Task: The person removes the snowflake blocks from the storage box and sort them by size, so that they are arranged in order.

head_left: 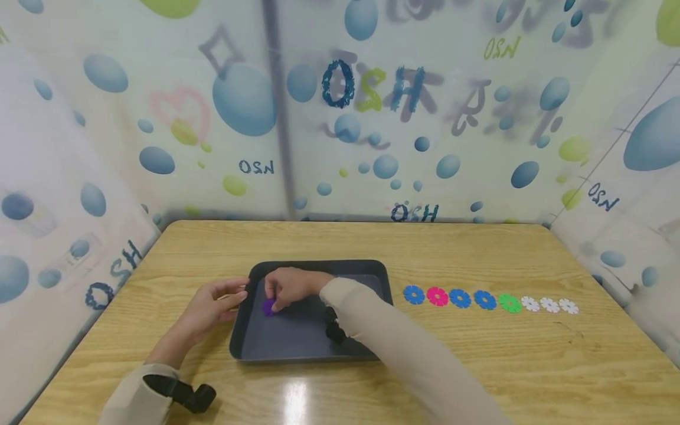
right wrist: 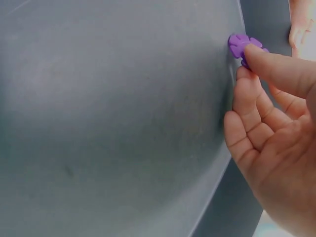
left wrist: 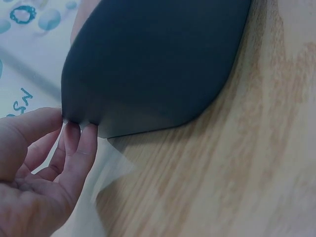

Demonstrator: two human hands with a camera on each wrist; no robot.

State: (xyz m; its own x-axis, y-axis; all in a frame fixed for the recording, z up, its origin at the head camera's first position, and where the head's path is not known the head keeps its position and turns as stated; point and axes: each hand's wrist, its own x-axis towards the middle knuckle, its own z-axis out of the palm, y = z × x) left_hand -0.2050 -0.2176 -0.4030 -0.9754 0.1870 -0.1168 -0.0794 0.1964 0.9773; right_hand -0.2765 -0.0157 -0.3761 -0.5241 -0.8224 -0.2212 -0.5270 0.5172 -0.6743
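A purple flower-shaped plastic disc is pinched between the thumb and fingers of my right hand, inside the dark grey tray near its left wall. The right wrist view shows the disc standing out past the thumb tip, its notched petals partly covered. My left hand is at the outside of the tray's left wall. In the left wrist view, the fingertips of the left hand touch the tray's outer side, with the fingers only slightly bent.
Right of the tray, a row of notched discs lies on the wooden table: blue discs, a pink disc, a green disc and smaller white discs. A printed curtain hangs behind the table.
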